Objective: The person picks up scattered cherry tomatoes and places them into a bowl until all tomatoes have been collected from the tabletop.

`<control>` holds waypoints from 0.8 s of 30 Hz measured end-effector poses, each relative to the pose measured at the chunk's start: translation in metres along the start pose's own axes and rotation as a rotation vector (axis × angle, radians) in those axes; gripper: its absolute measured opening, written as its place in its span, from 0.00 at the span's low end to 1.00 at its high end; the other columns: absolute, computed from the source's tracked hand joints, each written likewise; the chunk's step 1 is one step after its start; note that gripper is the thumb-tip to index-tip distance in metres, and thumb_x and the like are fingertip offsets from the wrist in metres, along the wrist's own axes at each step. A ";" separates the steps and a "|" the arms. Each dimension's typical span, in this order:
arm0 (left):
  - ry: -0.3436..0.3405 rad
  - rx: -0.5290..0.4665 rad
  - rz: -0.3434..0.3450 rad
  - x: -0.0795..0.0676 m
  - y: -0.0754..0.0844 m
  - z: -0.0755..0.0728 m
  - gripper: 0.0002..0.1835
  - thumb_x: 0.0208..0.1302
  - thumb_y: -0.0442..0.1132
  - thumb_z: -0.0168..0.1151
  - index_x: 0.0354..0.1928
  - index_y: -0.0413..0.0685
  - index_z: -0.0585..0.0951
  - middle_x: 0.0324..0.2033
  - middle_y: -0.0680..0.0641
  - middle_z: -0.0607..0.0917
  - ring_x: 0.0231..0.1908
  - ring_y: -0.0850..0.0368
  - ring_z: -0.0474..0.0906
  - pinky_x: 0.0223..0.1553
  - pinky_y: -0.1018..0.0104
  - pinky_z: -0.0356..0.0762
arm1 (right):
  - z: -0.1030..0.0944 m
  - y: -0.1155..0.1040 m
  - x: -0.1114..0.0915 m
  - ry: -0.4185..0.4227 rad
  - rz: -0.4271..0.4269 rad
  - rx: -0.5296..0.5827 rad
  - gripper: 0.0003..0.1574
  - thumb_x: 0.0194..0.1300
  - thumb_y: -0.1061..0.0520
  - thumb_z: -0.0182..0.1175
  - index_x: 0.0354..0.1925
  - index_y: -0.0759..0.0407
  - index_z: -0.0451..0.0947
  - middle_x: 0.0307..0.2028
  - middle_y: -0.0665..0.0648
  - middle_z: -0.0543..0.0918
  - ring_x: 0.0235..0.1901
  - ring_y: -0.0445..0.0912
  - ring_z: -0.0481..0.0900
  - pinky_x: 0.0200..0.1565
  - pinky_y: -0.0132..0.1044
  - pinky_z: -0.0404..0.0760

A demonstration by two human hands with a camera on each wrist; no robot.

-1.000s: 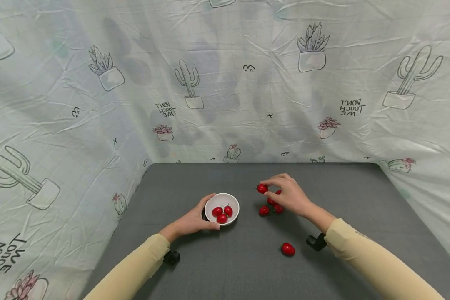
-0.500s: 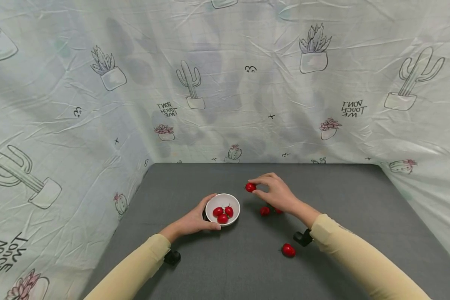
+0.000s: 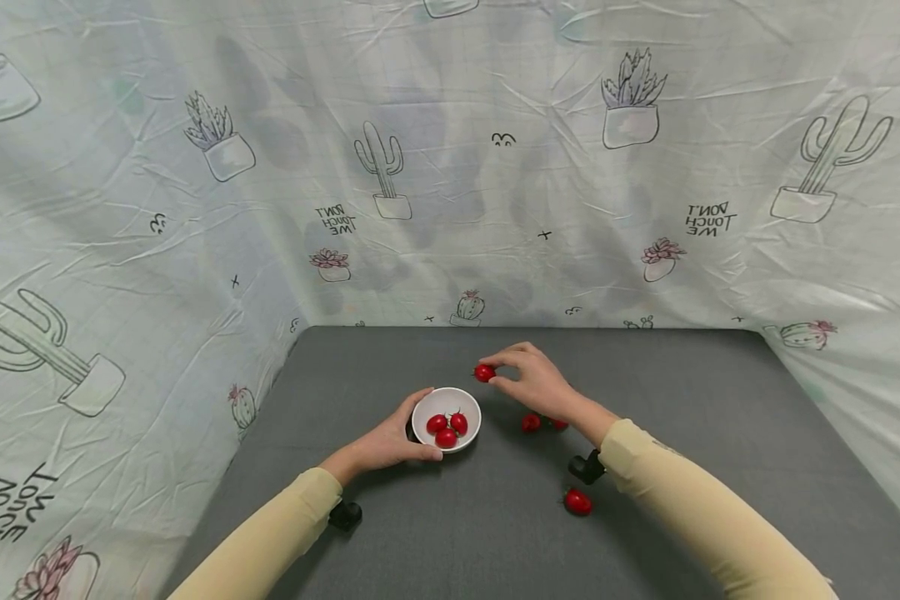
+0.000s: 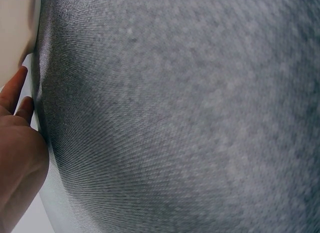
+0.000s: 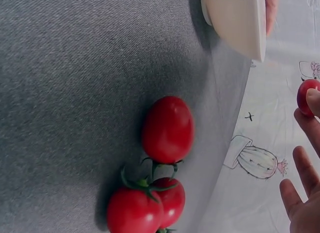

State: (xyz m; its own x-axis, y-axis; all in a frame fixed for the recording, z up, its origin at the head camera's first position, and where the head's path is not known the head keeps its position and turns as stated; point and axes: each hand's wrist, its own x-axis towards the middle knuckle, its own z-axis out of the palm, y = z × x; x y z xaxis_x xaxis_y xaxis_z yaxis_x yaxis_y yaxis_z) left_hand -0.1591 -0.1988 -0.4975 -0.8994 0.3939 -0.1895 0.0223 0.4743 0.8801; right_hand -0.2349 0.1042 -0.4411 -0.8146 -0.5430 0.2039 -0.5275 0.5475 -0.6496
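Note:
My left hand [image 3: 382, 442] holds a small white bowl [image 3: 448, 402] from its left side, thumb at the near rim and fingers at the far side. Several red cherry tomatoes [image 3: 446, 438] lie in the bowl. Up and to the right of it, my right hand [image 3: 532, 385] pinches another cherry tomato [image 3: 484, 372] between thumb and finger, above the table. In the right wrist view, this pinched tomato [image 5: 306, 95] shows at the right edge, the other fingers spread. Loose tomatoes [image 3: 531, 422] sit below my right hand, which partly hides the group.
A single tomato [image 3: 577, 502] lies nearer me on the dark grey table [image 3: 450, 533]. A pale curtain [image 3: 450, 167] with cactus drawings hangs behind the table and along its sides. Black wrist cameras [image 3: 587, 467] sit under both forearms.
My right hand has carried the pinched tomato leftward from above the loose group to just beyond the bowl's far right. My left hand and the bowl have stayed in place.

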 end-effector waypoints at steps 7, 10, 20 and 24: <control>-0.004 -0.020 0.007 0.001 -0.003 0.000 0.57 0.56 0.51 0.80 0.80 0.66 0.51 0.74 0.52 0.61 0.72 0.53 0.59 0.70 0.44 0.56 | 0.008 -0.002 0.007 -0.023 -0.001 0.004 0.22 0.70 0.53 0.68 0.61 0.47 0.84 0.54 0.49 0.83 0.60 0.49 0.70 0.56 0.53 0.75; -0.007 -0.025 0.007 0.002 -0.003 -0.001 0.57 0.56 0.51 0.79 0.80 0.66 0.51 0.74 0.52 0.61 0.71 0.53 0.59 0.70 0.43 0.57 | 0.012 -0.002 0.010 -0.032 0.009 0.009 0.22 0.70 0.53 0.68 0.61 0.46 0.84 0.55 0.50 0.81 0.60 0.48 0.71 0.55 0.52 0.76; -0.010 -0.025 0.001 0.003 -0.004 -0.001 0.57 0.56 0.52 0.80 0.80 0.64 0.51 0.75 0.52 0.60 0.72 0.51 0.58 0.70 0.41 0.55 | 0.021 -0.001 0.016 -0.081 0.024 0.030 0.20 0.70 0.52 0.68 0.59 0.41 0.85 0.57 0.51 0.78 0.60 0.48 0.71 0.55 0.53 0.77; -0.014 -0.023 -0.001 0.004 -0.006 -0.001 0.57 0.56 0.53 0.79 0.80 0.65 0.51 0.75 0.52 0.60 0.72 0.52 0.58 0.71 0.40 0.55 | 0.024 -0.003 0.019 -0.103 0.019 0.040 0.19 0.70 0.52 0.68 0.58 0.40 0.85 0.58 0.51 0.78 0.62 0.49 0.70 0.56 0.54 0.76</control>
State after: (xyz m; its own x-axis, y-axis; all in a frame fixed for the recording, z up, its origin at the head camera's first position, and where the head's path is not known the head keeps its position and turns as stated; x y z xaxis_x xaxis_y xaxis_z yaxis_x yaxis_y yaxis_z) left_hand -0.1629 -0.2010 -0.5030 -0.8933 0.4044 -0.1962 0.0112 0.4564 0.8897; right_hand -0.2424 0.0767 -0.4529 -0.7945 -0.5961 0.1160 -0.5001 0.5338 -0.6819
